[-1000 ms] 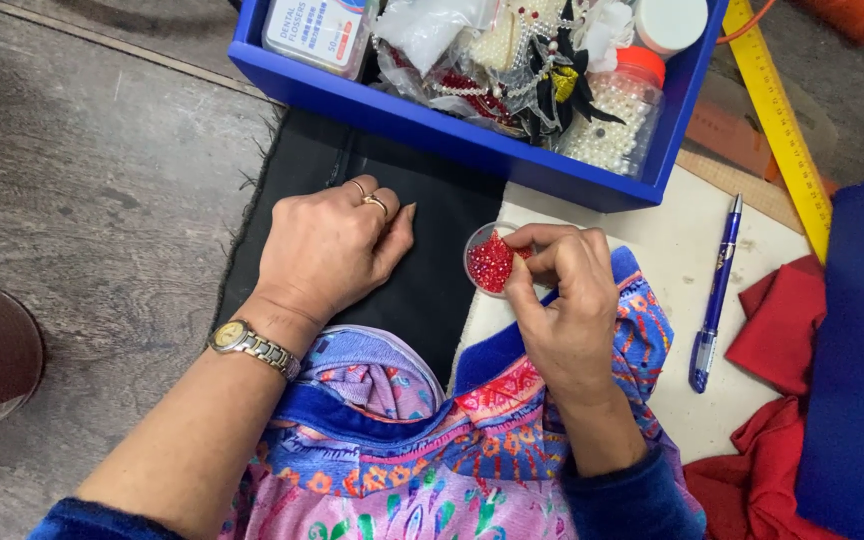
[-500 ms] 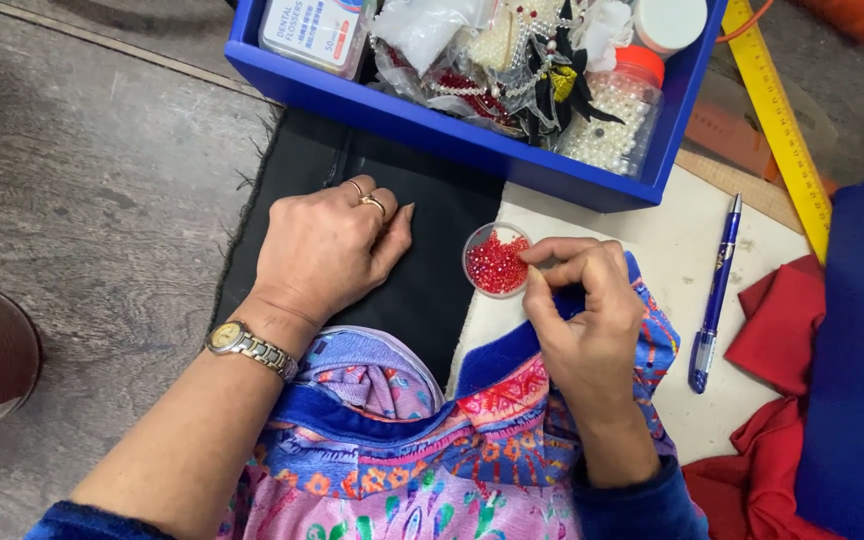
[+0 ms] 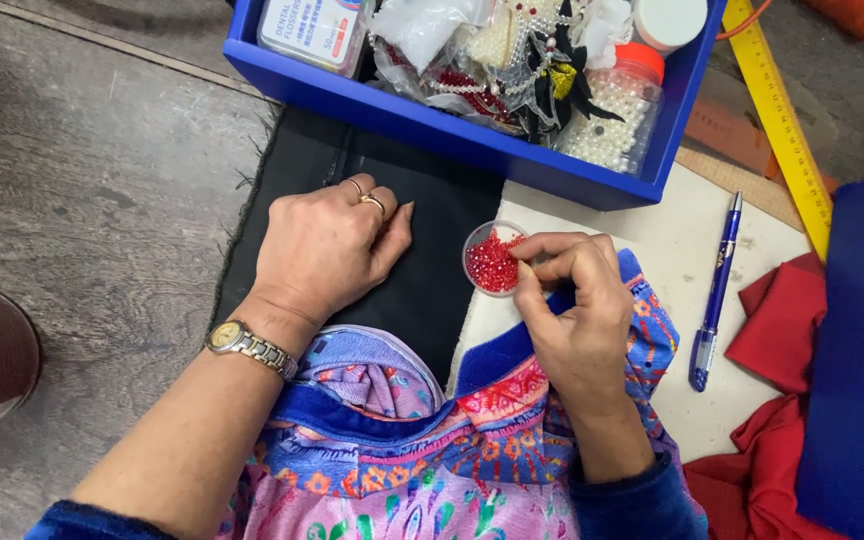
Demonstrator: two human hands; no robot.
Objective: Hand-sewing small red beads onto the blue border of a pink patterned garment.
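My left hand (image 3: 327,245) lies palm down on a black cloth (image 3: 442,260), with two rings on its fingers and a watch on the wrist; it holds nothing. My right hand (image 3: 577,320) has thumb and fingertips pinched together at the right rim of a small round clear dish of red beads (image 3: 490,262). What is in the pinch is hidden. A patterned pink, blue and purple garment (image 3: 422,450) lies under both forearms.
A blue tray (image 3: 452,125) at the top holds a jar of white beads, pearl strings, bags and a box. A blue pen (image 3: 714,290) lies on the white board to the right, beside red cloth (image 3: 782,320), a blue panel and a yellow ruler (image 3: 777,115).
My right hand's fingers have curled a little tighter and shifted slightly at the bead dish. The left hand has stayed on the black cloth.
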